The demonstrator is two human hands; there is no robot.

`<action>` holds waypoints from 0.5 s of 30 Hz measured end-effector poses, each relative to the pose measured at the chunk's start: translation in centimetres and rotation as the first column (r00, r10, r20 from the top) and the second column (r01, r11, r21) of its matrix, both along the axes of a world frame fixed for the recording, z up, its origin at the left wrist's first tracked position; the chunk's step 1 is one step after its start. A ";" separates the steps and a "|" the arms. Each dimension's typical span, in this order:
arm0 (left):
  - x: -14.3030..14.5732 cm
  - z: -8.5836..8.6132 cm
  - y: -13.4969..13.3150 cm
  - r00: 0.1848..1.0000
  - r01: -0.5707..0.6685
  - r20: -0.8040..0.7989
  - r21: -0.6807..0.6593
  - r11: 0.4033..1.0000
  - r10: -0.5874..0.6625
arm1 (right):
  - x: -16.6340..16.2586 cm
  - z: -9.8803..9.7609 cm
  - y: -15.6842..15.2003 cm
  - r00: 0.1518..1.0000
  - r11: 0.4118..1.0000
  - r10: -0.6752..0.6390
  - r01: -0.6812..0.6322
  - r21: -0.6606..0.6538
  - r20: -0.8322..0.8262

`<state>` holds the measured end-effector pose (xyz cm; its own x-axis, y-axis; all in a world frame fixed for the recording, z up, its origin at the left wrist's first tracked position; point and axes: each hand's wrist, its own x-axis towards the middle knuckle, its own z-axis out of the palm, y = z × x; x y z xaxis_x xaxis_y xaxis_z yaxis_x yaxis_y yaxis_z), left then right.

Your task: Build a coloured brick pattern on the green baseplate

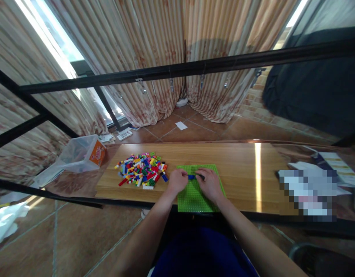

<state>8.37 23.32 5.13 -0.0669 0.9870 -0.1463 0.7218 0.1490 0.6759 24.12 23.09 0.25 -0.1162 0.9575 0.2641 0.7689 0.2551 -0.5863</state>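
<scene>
A green baseplate (191,200) lies at the front edge of the wooden board, under both hands. Over its upper part is a small blue brick (191,177), its ends covered by my fingers. My left hand (179,180) is closed, with its fingertips at the brick's left end. From the other side, my right hand (209,182) pinches at the right end, where a dark strip shows under the fingers; whether it belongs to the same brick is unclear. To the left of the plate lies a loose heap of colourful toy bricks (143,169).
The wooden board (238,161) lies on a table with a black frame bar (166,72) across its far side. A clear plastic box (79,154) with an orange label lies left of it. Papers (310,169) and a blurred-out item (307,194) are at the right.
</scene>
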 end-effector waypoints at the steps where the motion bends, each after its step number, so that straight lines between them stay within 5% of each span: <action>1: 0.0 -0.3 0.0 1.000 -0.002 0.009 -0.009 1.000 0.002 | -0.2 -0.1 0.1 1.000 1.000 -0.008 0.008 -0.005 -0.012; 15: -0.5 -1.0 0.2 0.993 0.009 0.121 -0.081 0.997 0.001 | -0.9 -0.6 -0.4 0.983 0.997 -0.067 0.073 0.029 -0.171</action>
